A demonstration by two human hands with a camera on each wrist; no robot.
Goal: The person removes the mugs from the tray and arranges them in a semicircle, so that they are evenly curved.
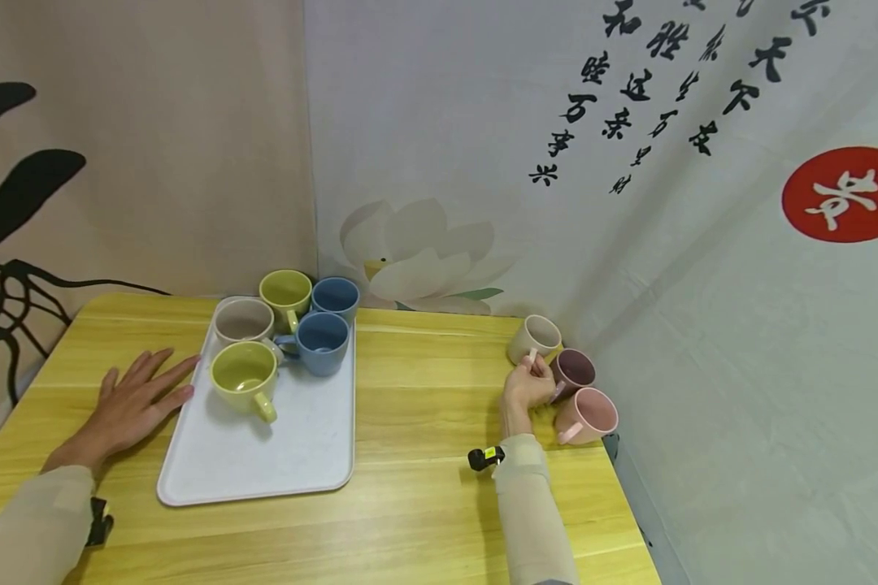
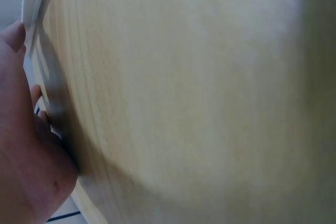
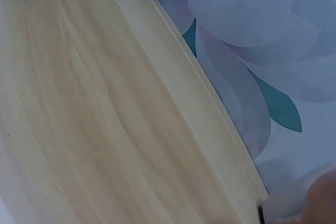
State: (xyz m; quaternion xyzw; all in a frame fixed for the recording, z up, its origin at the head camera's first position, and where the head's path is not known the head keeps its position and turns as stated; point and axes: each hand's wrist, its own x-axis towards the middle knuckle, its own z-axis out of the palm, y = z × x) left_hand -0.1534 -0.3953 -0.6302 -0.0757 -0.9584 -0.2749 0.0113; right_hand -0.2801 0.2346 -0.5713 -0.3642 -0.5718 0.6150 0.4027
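In the head view my right hand (image 1: 529, 386) pinches the handle of a cream mug (image 1: 536, 337) at the table's back right. That mug's side (image 3: 286, 203) and a blurred fingertip (image 3: 321, 199) show in the right wrist view's lower corner. Just right of the hand stand a dark purple mug (image 1: 575, 370) and a pink mug (image 1: 591, 413). My left hand (image 1: 135, 406) lies with spread fingers on the table, its fingertips touching the left rim of a white tray (image 1: 300, 459). In the left wrist view this hand (image 2: 31, 150) reaches the tray's edge (image 2: 34, 3).
On the tray's back half stand two yellow-green mugs (image 1: 245, 378), two blue mugs (image 1: 323, 345) and a greyish-beige mug (image 1: 243, 321). A printed wall cloth (image 1: 424, 162) hangs right behind the wooden table (image 1: 424, 455). The table's right edge runs close to the pink mug.
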